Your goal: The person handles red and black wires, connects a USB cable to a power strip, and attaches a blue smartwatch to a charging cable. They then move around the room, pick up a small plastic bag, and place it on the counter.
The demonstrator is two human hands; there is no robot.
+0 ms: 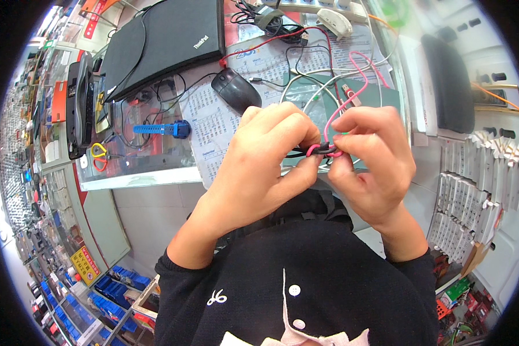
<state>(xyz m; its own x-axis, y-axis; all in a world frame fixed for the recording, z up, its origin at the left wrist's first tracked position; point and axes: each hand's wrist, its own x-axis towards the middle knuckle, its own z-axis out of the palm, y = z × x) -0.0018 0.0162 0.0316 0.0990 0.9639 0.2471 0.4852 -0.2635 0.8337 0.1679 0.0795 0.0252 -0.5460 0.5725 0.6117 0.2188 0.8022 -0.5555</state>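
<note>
Your black sweater (242, 265) is closest, and your hands reach out past it. Your left hand (268, 150) pinches one side of the looped pink and black cords (323, 149) with thumb and finger; your right hand (378, 158) pinches the other side. The loops sit between your fingertips, near the front edge of the glass counter (132, 181). It should help to squeeze softly, hold both sides steady and watch where the colors cross, so nothing slips. Farther out are a calendar sheet (205, 130), black mouse (235, 90), blue wristwatch (162, 129) and laptop (167, 49). Blue bins (112, 291) are low at left.
</note>
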